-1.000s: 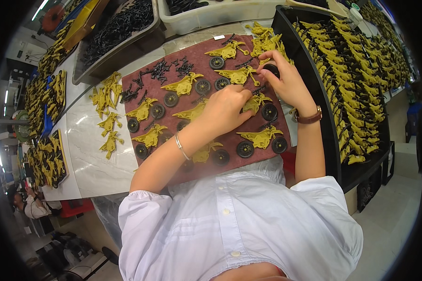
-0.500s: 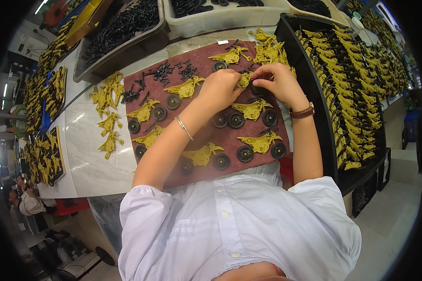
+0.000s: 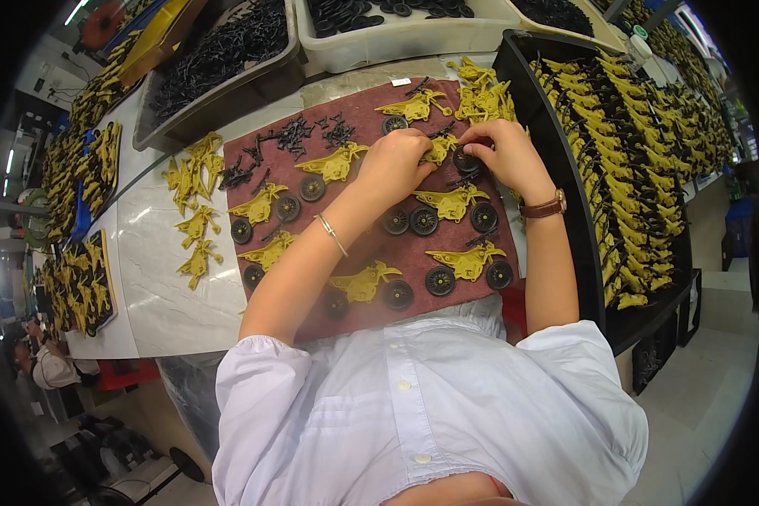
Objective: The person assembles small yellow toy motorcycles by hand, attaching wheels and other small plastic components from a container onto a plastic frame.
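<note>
On a dark red cloth (image 3: 379, 314) lie several yellow plastic toy motorcycle bodies, with black spoked wheels beside them. My left hand (image 3: 399, 162) is closed, its fingertips on a yellow motorcycle body (image 3: 439, 150) toward the cloth's far right. Against the right end of that body is a black wheel (image 3: 465, 160), pinched at its edge by the thumb and fingers of my right hand (image 3: 508, 152). Nearer to me are another yellow body (image 3: 452, 201) and a loose wheel (image 3: 423, 219). My fingers partly hide the held body.
Small black parts (image 3: 293, 135) are heaped on the cloth's far left. Loose yellow bodies (image 3: 199, 223) lie on the marble-patterned table to the left. A black tray (image 3: 594, 253) packed with rows of yellow pieces stands at the right. Bins of black parts, including a white bin (image 3: 354, 52), line the back.
My right fingers have shifted slightly at the wheel, which shows more plainly now beside the yellow body. My left hand keeps nearly the same place.
</note>
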`<action>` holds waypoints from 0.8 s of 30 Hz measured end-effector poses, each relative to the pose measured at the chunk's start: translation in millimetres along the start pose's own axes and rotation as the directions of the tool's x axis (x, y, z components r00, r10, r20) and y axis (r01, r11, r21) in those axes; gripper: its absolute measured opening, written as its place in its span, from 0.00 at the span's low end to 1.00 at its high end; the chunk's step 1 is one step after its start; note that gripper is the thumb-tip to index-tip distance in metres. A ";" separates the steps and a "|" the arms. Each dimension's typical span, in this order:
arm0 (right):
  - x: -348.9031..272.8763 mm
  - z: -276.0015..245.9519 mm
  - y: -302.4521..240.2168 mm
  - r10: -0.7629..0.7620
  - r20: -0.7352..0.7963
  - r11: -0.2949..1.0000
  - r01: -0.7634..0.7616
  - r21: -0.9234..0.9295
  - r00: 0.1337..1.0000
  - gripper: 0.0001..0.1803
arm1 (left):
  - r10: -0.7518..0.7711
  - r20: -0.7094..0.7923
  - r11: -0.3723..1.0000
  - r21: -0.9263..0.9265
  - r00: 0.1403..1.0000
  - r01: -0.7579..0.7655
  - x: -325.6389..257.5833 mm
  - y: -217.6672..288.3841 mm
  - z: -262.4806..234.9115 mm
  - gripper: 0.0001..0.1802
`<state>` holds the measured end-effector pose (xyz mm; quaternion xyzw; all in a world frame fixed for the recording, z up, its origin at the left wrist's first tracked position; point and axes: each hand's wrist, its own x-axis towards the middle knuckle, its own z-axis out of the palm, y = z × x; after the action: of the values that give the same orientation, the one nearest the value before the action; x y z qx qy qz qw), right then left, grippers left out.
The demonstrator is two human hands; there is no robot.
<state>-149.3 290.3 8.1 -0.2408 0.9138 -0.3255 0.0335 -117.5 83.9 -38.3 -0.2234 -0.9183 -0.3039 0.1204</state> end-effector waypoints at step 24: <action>-42.0 -4.5 -15.9 -0.227 -0.281 0.974 0.212 -0.082 0.933 0.08 | 0.087 -0.371 0.985 0.168 0.925 -0.026 119.8 -70.1 -85.1 0.13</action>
<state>-106.6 301.6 17.3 -0.2919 0.8841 -0.3357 -0.1428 -248.5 22.0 36.0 -0.1770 -0.8925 -0.2630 0.3207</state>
